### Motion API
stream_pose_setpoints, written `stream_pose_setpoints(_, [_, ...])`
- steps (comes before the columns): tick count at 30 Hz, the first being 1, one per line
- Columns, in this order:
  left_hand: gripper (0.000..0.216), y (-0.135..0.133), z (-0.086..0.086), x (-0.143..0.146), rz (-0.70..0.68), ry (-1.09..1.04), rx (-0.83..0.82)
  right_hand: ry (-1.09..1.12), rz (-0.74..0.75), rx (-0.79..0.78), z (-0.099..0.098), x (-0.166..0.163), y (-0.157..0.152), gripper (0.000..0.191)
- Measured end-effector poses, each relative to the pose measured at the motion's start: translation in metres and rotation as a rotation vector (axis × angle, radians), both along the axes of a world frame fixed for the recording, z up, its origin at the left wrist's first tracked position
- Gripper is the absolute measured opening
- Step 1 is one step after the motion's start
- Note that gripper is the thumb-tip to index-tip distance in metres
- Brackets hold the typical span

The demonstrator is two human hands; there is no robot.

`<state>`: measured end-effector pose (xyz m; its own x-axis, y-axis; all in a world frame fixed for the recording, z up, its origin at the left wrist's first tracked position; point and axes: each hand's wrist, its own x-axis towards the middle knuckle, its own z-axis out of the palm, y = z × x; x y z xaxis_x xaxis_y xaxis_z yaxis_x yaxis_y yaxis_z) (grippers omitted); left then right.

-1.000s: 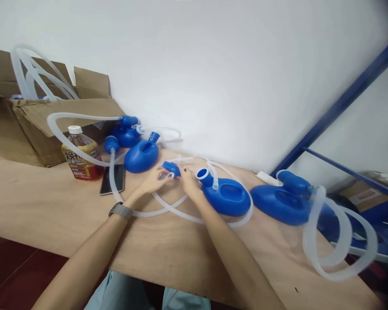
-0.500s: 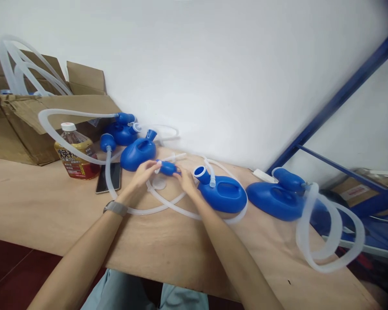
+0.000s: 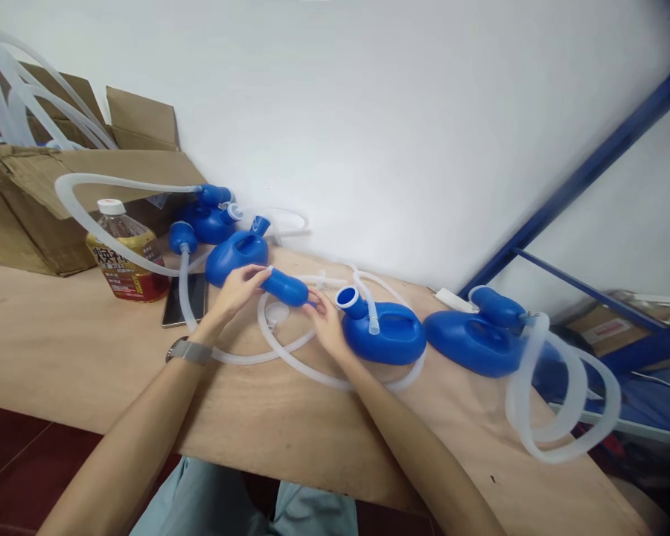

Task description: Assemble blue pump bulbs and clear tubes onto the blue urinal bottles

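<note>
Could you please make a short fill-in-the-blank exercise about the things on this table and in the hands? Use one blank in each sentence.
1. The small plastic piece held between the left hand and the right hand is ____ in colour.
2. The wristwatch sits on the ____ wrist.
3. The drink bottle has a ____ cap.

Missing words: blue; left; white.
</note>
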<state>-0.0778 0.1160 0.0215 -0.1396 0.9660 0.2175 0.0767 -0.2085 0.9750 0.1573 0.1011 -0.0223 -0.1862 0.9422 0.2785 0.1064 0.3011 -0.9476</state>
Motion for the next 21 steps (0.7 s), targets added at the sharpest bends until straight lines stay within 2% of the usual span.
stream_pose_setpoints(2, [0.052,-0.001,0.001,-0.004,-0.038,0.028,-0.016,0.015,0.026,-0.044,0.0,0.003,-0.004,0.051])
stream_pose_setpoints(4, [0.045,-0.004,0.002,-0.002,-0.095,0.073,-0.011,0.068,0.061,-0.155,0.002,0.003,-0.008,0.06])
stream_pose_setpoints(6, [0.039,-0.011,0.004,0.007,-0.162,0.126,0.033,0.174,0.08,-0.311,0.006,0.001,-0.015,0.068])
stream_pose_setpoints(8, [0.037,-0.019,0.006,0.023,-0.212,0.157,0.081,0.286,0.057,-0.404,0.012,-0.002,-0.024,0.066])
stream_pose_setpoints(10, [0.038,-0.028,0.006,0.039,-0.223,0.138,0.099,0.354,0.056,-0.396,0.021,-0.002,-0.031,0.058])
stream_pose_setpoints(12, [0.045,-0.035,0.005,0.052,-0.238,0.085,0.101,0.403,0.119,-0.387,0.031,0.001,-0.038,0.053])
stream_pose_setpoints(16, [0.057,-0.041,0.002,0.062,-0.296,0.02,0.187,0.469,0.23,-0.443,0.049,0.012,-0.041,0.047])
stream_pose_setpoints(21, [0.072,-0.043,0.0,0.063,-0.357,0.049,0.307,0.589,0.283,-0.548,0.05,0.023,-0.032,0.041])
